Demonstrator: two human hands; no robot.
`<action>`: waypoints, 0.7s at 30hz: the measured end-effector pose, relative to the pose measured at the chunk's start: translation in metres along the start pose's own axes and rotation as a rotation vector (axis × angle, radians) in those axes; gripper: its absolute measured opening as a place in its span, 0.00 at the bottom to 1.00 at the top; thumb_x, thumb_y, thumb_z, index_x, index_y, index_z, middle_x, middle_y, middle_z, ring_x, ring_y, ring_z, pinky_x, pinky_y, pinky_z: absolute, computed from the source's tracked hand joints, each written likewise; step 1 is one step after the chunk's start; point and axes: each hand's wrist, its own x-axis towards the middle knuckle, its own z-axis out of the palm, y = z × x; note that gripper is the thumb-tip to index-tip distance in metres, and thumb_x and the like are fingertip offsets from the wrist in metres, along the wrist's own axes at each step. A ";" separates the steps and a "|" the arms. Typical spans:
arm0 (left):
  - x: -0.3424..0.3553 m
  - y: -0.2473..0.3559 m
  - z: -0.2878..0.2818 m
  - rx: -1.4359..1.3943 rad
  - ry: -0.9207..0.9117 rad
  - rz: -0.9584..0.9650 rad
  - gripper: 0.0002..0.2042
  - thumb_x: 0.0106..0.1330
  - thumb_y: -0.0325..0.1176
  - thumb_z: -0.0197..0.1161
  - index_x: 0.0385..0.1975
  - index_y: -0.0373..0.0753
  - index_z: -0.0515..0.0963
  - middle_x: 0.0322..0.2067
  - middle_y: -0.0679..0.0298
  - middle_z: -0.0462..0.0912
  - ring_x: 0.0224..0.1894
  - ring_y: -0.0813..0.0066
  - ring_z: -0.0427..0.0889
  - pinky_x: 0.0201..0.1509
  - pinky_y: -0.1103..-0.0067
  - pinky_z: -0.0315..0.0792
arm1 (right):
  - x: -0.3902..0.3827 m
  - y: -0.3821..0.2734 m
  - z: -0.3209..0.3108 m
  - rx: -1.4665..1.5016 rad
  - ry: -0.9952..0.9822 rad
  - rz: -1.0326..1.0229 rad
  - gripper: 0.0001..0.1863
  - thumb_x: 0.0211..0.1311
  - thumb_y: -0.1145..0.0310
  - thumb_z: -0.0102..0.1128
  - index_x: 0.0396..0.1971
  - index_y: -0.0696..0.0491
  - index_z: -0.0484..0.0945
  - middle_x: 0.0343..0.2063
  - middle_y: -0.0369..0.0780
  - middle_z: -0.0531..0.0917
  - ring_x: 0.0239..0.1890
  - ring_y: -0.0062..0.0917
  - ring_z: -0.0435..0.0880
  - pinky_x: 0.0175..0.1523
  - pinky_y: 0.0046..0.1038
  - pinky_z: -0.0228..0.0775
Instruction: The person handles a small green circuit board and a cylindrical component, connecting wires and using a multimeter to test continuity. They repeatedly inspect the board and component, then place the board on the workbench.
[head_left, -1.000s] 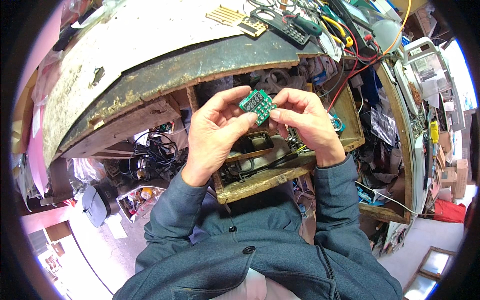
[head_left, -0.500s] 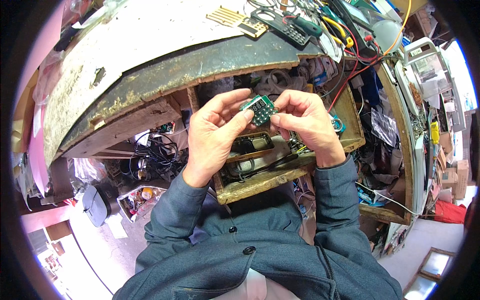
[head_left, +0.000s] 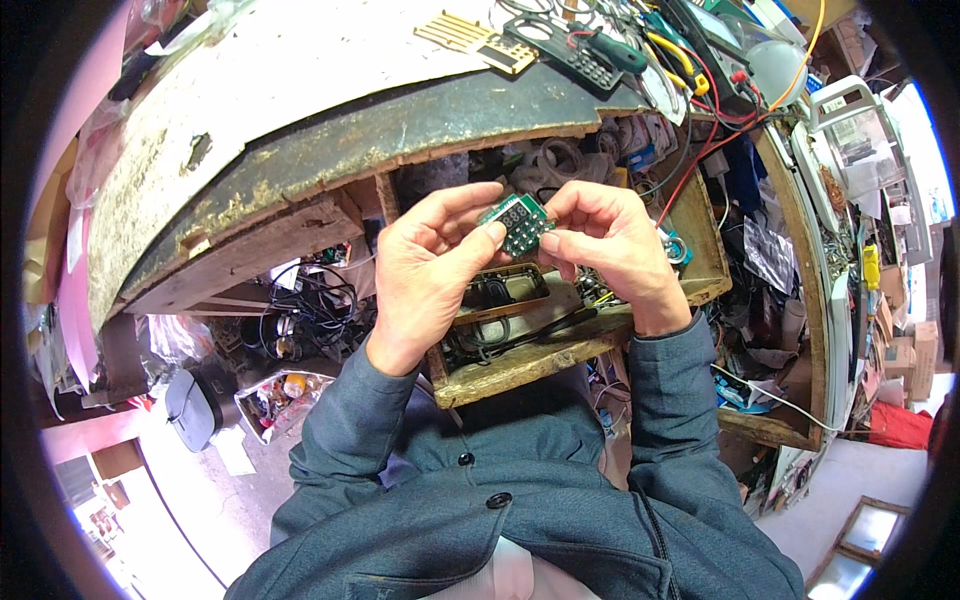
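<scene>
Between my hands is a small green circuit board point(head_left: 520, 222) with a dark digit display and several small buttons on its upper face. My left hand point(head_left: 430, 260) grips its left edge, the thumb lying on the face and the fingers behind it. At the right edge, my right hand point(head_left: 612, 248) pinches the board between thumb and fingertips. The fingers hide parts of both edges and the underside. Both hands hold the board above an open wooden drawer point(head_left: 530, 370), where a brownish-gold open case point(head_left: 505, 308) lies below the board among cables.
Beyond the drawer runs the worn workbench edge point(head_left: 330, 150). On the bench lie a yellow slotted plate point(head_left: 475, 45), a black keypad device point(head_left: 565, 52) and a green-handled screwdriver point(head_left: 615, 52). Red test leads point(head_left: 700, 150) hang at the right. A grey case point(head_left: 193, 410) stands on the floor, left.
The board has tilted slightly in my fingers, so the display reflects light differently. Both hands stay nearly in place and keep their grip.
</scene>
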 end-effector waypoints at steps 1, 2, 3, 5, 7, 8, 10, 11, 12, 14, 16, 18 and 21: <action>0.000 0.000 0.000 0.002 -0.003 0.007 0.18 0.69 0.20 0.63 0.58 0.29 0.76 0.47 0.57 0.85 0.44 0.77 0.85 0.47 0.80 0.83 | 0.000 0.001 -0.001 -0.002 -0.002 0.000 0.05 0.65 0.76 0.67 0.39 0.59 0.81 0.26 0.35 0.85 0.23 0.12 0.80 0.27 0.16 0.71; 0.000 0.000 0.001 -0.001 0.002 0.000 0.18 0.69 0.20 0.63 0.58 0.29 0.76 0.47 0.57 0.85 0.44 0.77 0.85 0.47 0.80 0.83 | 0.000 0.001 -0.001 -0.005 -0.003 0.000 0.05 0.65 0.76 0.67 0.39 0.59 0.81 0.27 0.35 0.85 0.23 0.12 0.79 0.27 0.16 0.71; 0.000 0.001 0.001 -0.005 0.007 -0.007 0.18 0.69 0.20 0.63 0.59 0.29 0.76 0.47 0.57 0.85 0.44 0.77 0.85 0.47 0.80 0.83 | 0.000 0.001 0.000 -0.012 -0.003 0.002 0.05 0.65 0.76 0.67 0.38 0.59 0.81 0.27 0.35 0.85 0.23 0.12 0.79 0.27 0.16 0.71; 0.000 0.002 0.003 -0.015 0.014 -0.018 0.19 0.69 0.19 0.63 0.59 0.29 0.75 0.47 0.57 0.85 0.44 0.78 0.84 0.47 0.80 0.83 | -0.001 0.001 0.000 -0.024 -0.001 0.006 0.05 0.65 0.76 0.67 0.38 0.59 0.81 0.27 0.35 0.85 0.23 0.12 0.79 0.27 0.16 0.70; 0.000 0.002 0.003 -0.028 0.019 -0.025 0.19 0.68 0.19 0.63 0.60 0.29 0.74 0.47 0.56 0.85 0.43 0.78 0.84 0.47 0.81 0.83 | -0.001 0.000 0.000 -0.039 0.010 0.003 0.05 0.65 0.75 0.67 0.38 0.59 0.81 0.27 0.35 0.85 0.23 0.12 0.79 0.27 0.16 0.70; 0.000 0.002 0.003 -0.022 0.017 -0.023 0.20 0.68 0.19 0.63 0.60 0.29 0.74 0.48 0.56 0.85 0.43 0.78 0.84 0.47 0.81 0.83 | -0.001 0.000 0.001 -0.046 0.016 0.001 0.05 0.65 0.75 0.67 0.37 0.59 0.81 0.26 0.35 0.85 0.23 0.12 0.79 0.28 0.16 0.70; 0.001 0.001 0.003 -0.008 0.012 -0.020 0.20 0.69 0.19 0.63 0.61 0.29 0.74 0.48 0.56 0.85 0.42 0.78 0.84 0.47 0.81 0.82 | -0.001 -0.002 0.001 -0.048 0.019 0.006 0.05 0.65 0.75 0.66 0.37 0.59 0.81 0.26 0.35 0.85 0.23 0.12 0.79 0.27 0.16 0.70; 0.001 0.000 0.003 -0.013 0.012 -0.016 0.20 0.69 0.19 0.62 0.61 0.29 0.73 0.48 0.56 0.85 0.43 0.78 0.84 0.47 0.81 0.83 | -0.002 -0.002 0.002 -0.049 0.020 0.008 0.05 0.65 0.74 0.66 0.37 0.59 0.81 0.26 0.35 0.85 0.23 0.12 0.79 0.27 0.16 0.70; 0.001 -0.001 0.003 -0.017 0.011 -0.011 0.20 0.69 0.20 0.62 0.61 0.29 0.73 0.48 0.56 0.85 0.43 0.78 0.84 0.47 0.81 0.83 | -0.002 -0.003 0.001 -0.052 0.017 0.010 0.05 0.65 0.74 0.66 0.37 0.59 0.81 0.26 0.35 0.85 0.23 0.12 0.79 0.27 0.16 0.70; 0.001 -0.001 0.002 -0.038 0.011 -0.011 0.20 0.70 0.20 0.62 0.61 0.29 0.73 0.49 0.56 0.85 0.43 0.78 0.84 0.47 0.80 0.83 | -0.001 -0.003 0.000 -0.055 0.012 0.015 0.05 0.65 0.74 0.66 0.38 0.59 0.81 0.27 0.36 0.86 0.23 0.13 0.79 0.27 0.16 0.70; 0.001 -0.001 0.002 -0.072 0.011 -0.017 0.20 0.71 0.21 0.61 0.62 0.29 0.72 0.49 0.55 0.85 0.43 0.77 0.85 0.46 0.80 0.84 | 0.000 -0.003 -0.001 -0.041 0.006 0.038 0.05 0.66 0.74 0.66 0.38 0.59 0.82 0.27 0.37 0.86 0.23 0.14 0.80 0.28 0.17 0.71; 0.002 -0.001 0.000 -0.072 0.003 -0.010 0.20 0.71 0.21 0.61 0.62 0.29 0.72 0.49 0.54 0.84 0.44 0.75 0.85 0.46 0.79 0.84 | 0.000 -0.004 -0.001 -0.025 0.005 0.051 0.05 0.66 0.74 0.65 0.38 0.59 0.82 0.27 0.38 0.86 0.23 0.15 0.80 0.28 0.17 0.71; 0.002 0.000 0.000 -0.092 -0.011 -0.018 0.21 0.71 0.22 0.60 0.63 0.27 0.71 0.50 0.52 0.83 0.45 0.73 0.85 0.47 0.78 0.85 | -0.001 -0.006 0.001 -0.002 0.004 0.051 0.06 0.66 0.74 0.65 0.38 0.60 0.82 0.28 0.38 0.87 0.23 0.16 0.81 0.28 0.19 0.72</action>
